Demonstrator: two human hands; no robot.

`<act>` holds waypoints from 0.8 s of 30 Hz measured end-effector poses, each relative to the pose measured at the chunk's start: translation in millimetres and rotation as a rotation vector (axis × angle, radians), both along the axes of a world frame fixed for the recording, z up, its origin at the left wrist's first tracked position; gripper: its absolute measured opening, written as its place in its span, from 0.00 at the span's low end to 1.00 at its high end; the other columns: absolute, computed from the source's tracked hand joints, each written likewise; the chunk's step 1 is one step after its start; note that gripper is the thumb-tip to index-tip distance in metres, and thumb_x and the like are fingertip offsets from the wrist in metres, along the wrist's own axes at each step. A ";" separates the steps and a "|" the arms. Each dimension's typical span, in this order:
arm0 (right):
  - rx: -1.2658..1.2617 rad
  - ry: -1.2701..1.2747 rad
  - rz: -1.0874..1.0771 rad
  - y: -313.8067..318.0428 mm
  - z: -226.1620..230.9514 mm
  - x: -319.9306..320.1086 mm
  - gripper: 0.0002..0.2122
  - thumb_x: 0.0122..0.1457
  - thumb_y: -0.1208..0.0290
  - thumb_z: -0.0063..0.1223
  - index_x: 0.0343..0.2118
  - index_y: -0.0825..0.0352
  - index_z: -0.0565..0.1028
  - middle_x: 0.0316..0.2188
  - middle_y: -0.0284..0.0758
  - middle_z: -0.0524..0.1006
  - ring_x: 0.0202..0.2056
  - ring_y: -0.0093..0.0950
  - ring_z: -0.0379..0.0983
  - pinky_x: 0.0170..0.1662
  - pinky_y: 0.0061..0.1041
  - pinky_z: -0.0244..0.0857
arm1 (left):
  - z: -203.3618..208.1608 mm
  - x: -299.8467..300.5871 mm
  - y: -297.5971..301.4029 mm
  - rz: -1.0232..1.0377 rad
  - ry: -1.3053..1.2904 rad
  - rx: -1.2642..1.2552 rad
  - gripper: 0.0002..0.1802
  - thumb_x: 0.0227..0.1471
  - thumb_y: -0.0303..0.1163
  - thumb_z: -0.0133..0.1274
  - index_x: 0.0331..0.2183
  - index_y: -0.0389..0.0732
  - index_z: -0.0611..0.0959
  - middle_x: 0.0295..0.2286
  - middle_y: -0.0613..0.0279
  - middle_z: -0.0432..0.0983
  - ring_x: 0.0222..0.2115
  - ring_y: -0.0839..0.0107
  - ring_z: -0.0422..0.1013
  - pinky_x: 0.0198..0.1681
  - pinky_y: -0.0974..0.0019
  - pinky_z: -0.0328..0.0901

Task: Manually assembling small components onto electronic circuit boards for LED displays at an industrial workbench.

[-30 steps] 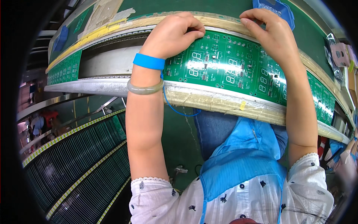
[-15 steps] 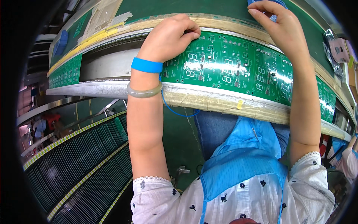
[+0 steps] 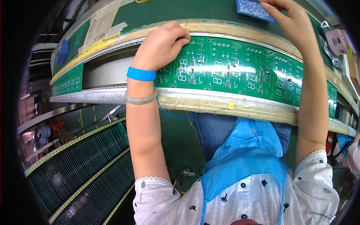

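Note:
A long green circuit board (image 3: 232, 71) with white digit outlines and small parts lies across the metal rails in front of me. My left hand (image 3: 161, 45) is closed, its thumb and curled fingertips at the board's far edge. Whether they pinch a small part there, I cannot make out. At the top right, my right hand (image 3: 290, 18) is bent with thumb and forefinger close together, beside a blue tray (image 3: 243, 10) of small clear parts. The picture's upper edge cuts off some of its fingers. What they hold, if anything, is too small to tell.
A front rail (image 3: 210, 101) wrapped in tan tape runs between me and the board. Another green board (image 3: 67, 81) lies at the left, past a gap. Racks (image 3: 78, 168) of upright dark boards stand lower left. A blue cord hangs from my left wristband (image 3: 141, 74).
The view has shifted a little, bringing more of the blue tray into sight. My right hand has moved right relative to the tray. My left hand stays at the board's far edge.

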State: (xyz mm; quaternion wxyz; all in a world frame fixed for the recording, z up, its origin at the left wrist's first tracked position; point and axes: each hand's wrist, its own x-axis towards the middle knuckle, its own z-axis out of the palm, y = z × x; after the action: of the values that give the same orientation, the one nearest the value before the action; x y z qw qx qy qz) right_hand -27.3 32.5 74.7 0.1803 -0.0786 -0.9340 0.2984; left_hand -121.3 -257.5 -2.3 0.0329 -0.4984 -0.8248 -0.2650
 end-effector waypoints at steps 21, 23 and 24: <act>0.532 -0.127 0.239 40.8 -19.4 -34.9 0.07 0.53 0.72 0.56 0.32 0.61 0.85 0.32 0.39 0.83 0.42 0.41 0.75 0.46 0.44 0.66 | 49.3 18.2 36.3 0.100 -0.027 0.087 0.08 0.47 0.28 0.63 0.33 0.40 0.86 0.24 0.58 0.75 0.23 0.65 0.71 0.27 0.64 0.66; 0.407 0.370 0.503 47.4 -25.4 -30.4 0.07 0.52 0.72 0.55 0.31 0.60 0.85 0.31 0.39 0.82 0.40 0.41 0.75 0.45 0.47 0.64 | 57.7 9.3 63.4 0.011 0.139 0.143 0.06 0.51 0.27 0.62 0.34 0.39 0.86 0.25 0.61 0.76 0.23 0.71 0.69 0.27 0.69 0.65; 0.740 -0.203 0.196 33.2 -23.1 -45.0 0.07 0.51 0.71 0.55 0.29 0.59 0.84 0.31 0.41 0.82 0.40 0.41 0.75 0.46 0.49 0.61 | 61.4 5.5 78.8 -0.007 0.181 0.139 0.07 0.51 0.28 0.61 0.34 0.38 0.86 0.27 0.60 0.78 0.24 0.67 0.71 0.29 0.67 0.66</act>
State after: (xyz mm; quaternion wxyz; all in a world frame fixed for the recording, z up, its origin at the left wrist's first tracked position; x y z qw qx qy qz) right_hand -72.4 65.7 51.6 0.0740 0.0521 -0.9945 -0.0520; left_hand -115.8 -178.6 59.2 0.1410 -0.5197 -0.7963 -0.2756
